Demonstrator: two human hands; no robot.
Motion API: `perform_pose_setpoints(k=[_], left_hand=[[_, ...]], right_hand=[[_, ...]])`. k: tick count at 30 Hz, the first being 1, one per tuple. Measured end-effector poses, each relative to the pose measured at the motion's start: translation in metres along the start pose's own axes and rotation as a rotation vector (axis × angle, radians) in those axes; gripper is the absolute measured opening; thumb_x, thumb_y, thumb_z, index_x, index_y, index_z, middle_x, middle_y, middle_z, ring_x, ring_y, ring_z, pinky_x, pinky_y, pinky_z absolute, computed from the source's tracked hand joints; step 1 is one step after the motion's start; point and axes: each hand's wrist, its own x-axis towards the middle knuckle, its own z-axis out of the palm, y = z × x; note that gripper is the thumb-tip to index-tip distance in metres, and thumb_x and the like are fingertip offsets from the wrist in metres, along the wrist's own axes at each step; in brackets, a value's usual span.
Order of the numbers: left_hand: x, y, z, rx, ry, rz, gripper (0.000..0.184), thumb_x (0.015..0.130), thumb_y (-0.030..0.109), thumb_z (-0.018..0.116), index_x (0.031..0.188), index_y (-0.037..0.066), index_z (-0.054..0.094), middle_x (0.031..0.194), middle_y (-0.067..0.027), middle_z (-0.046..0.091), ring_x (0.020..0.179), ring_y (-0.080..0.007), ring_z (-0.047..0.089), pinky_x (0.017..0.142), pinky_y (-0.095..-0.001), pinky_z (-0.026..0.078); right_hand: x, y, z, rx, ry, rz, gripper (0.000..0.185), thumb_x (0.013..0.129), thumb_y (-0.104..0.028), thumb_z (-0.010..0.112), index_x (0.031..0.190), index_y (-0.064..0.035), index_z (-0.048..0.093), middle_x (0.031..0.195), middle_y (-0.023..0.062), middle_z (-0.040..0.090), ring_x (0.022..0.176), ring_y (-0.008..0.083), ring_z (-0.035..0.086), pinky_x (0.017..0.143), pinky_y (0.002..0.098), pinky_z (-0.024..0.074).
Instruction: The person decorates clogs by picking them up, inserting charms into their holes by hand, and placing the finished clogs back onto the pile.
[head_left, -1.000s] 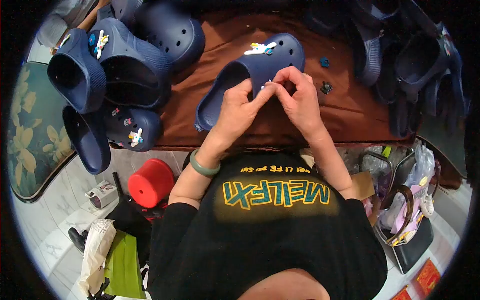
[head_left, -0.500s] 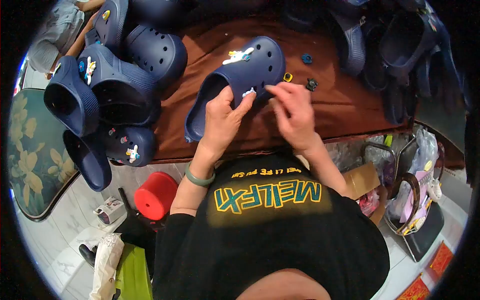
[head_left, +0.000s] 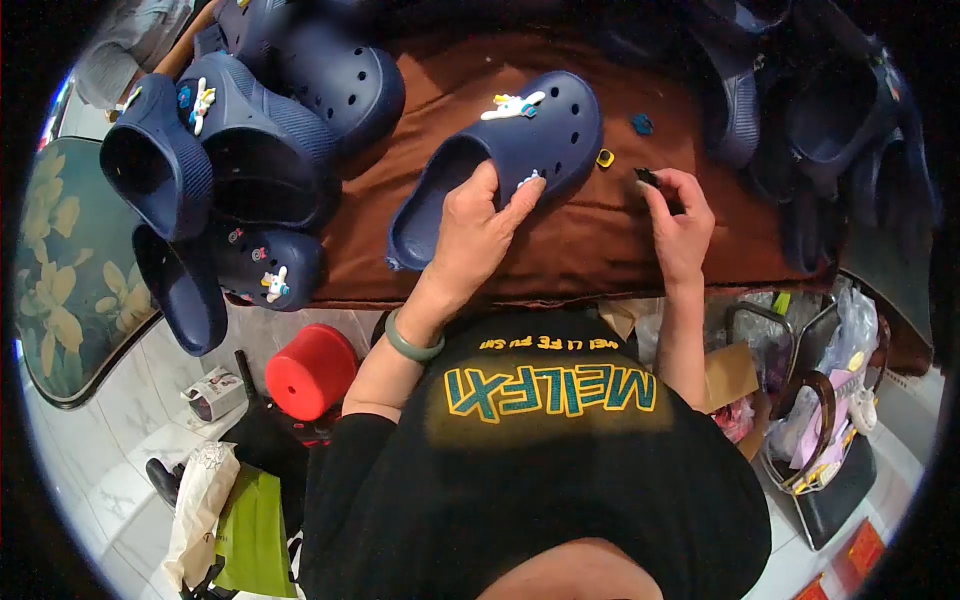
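Observation:
A dark blue clog point(head_left: 565, 125) lies on the brown cloth, its toe pointing up and right. My left hand point(head_left: 478, 232) grips its side, fingers inside the opening and thumb on the upper. By the thumb tip sits a small white charm point(head_left: 530, 179), partly covered. Higher on the clog is a white cartoon charm point(head_left: 515, 105). My right hand point(head_left: 682, 215) pinches a small black charm point(head_left: 648, 177) above the cloth. Between the clog and that hand lies a yellow and black charm point(head_left: 605, 158), with a blue charm point(head_left: 641, 124) farther back.
Several blue clogs point(head_left: 165, 160) are piled at the left, some with charms. More dark clogs point(head_left: 740, 110) stand along the right. Below the table edge are a red stool point(head_left: 311, 372), a cardboard box point(head_left: 730, 375) and a basket point(head_left: 800, 475). Another person's arm point(head_left: 190, 40) shows at upper left.
My right hand has left the clog's side, moved right and picked the black charm off the cloth. My left hand keeps its grip on the clog. The whole view has shifted slightly.

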Motion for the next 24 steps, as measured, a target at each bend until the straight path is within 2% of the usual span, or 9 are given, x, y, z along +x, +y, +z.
perform_pose_setpoints(k=[3,4,7,13,15,18,21,24], left_hand=[[0.0,-0.002,0.001,-0.032,-0.002,-0.023,0.025,0.089,0.017,0.067,0.104,-0.003,0.061,0.088,-0.0189,0.068,0.078,-0.0241,0.067,0.071,-0.0327,0.051],[0.0,-0.001,0.002,-0.041,-0.01,-0.029,0.025,0.09,0.017,0.067,0.105,-0.002,0.062,0.088,-0.0186,0.068,0.079,-0.023,0.067,0.071,-0.0325,0.051],[0.001,0.003,-0.001,-0.064,-0.04,-0.063,0.026,0.09,0.018,0.066,0.107,-0.002,0.062,0.09,-0.0179,0.069,0.081,-0.0202,0.067,0.073,-0.0323,0.051],[0.001,-0.006,-0.003,-0.088,-0.126,-0.126,0.028,0.093,0.021,0.062,0.109,-0.001,0.062,0.09,-0.0162,0.069,0.079,-0.0195,0.066,0.073,-0.0325,0.051],[0.002,-0.008,-0.005,-0.047,-0.17,-0.16,0.028,0.095,0.022,0.06,0.111,-0.001,0.061,0.092,-0.0156,0.069,0.08,-0.0194,0.065,0.074,-0.0325,0.05],[0.006,-0.01,-0.002,-0.224,-0.191,-0.141,0.029,0.096,0.021,0.057,0.113,-0.002,0.06,0.096,-0.0153,0.068,0.085,-0.02,0.064,0.078,-0.0333,0.049],[0.008,-0.004,-0.007,-0.3,-0.258,-0.208,0.028,0.097,0.016,0.056,0.118,-0.002,0.059,0.108,-0.0037,0.065,0.098,-0.0099,0.056,0.089,-0.0273,0.045],[0.007,-0.01,-0.005,-0.258,-0.249,-0.204,0.027,0.098,0.017,0.056,0.117,-0.002,0.059,0.107,-0.0043,0.066,0.097,-0.0103,0.057,0.088,-0.0276,0.046]], right_hand=[[0.003,-0.037,0.02,0.061,0.025,-0.122,0.02,0.074,0.001,0.074,0.092,-0.0045,0.066,0.093,0.0095,0.066,0.082,0.0254,0.063,0.071,0.032,0.051],[0.007,-0.043,0.026,-0.013,0.033,-0.29,0.021,0.072,0.002,0.075,0.091,-0.0049,0.067,0.093,0.0095,0.066,0.082,0.0255,0.062,0.071,0.0335,0.0509],[0.01,-0.046,0.048,-0.1,0.057,-0.549,0.026,0.069,0.0,0.076,0.092,-0.0069,0.067,0.092,0.0067,0.065,0.077,0.0254,0.061,0.068,0.0344,0.05],[-0.002,-0.065,0.05,-0.445,0.021,-0.637,0.024,0.072,-0.004,0.068,0.096,-0.005,0.068,0.094,0.0056,0.063,0.083,0.024,0.06,0.071,0.0353,0.0494],[-0.005,-0.073,0.048,-0.561,-0.034,-0.666,0.026,0.073,-0.007,0.063,0.098,-0.0015,0.067,0.097,0.008,0.063,0.085,0.0242,0.059,0.074,0.0354,0.0492],[-0.013,-0.088,0.049,-0.74,-0.111,-0.662,0.029,0.074,-0.006,0.063,0.102,0.0026,0.066,0.102,0.0111,0.063,0.088,0.0258,0.06,0.077,0.037,0.0499],[-0.021,-0.092,0.061,-0.899,-0.159,-0.679,0.032,0.073,-0.005,0.061,0.101,0.0088,0.064,0.104,0.0182,0.061,0.093,0.0294,0.059,0.08,0.0372,0.0491],[-0.025,-0.099,0.074,-0.998,-0.172,-0.706,0.031,0.074,-0.006,0.059,0.1,0.0104,0.063,0.1,0.0216,0.06,0.094,0.0311,0.056,0.08,0.0366,0.0475]])
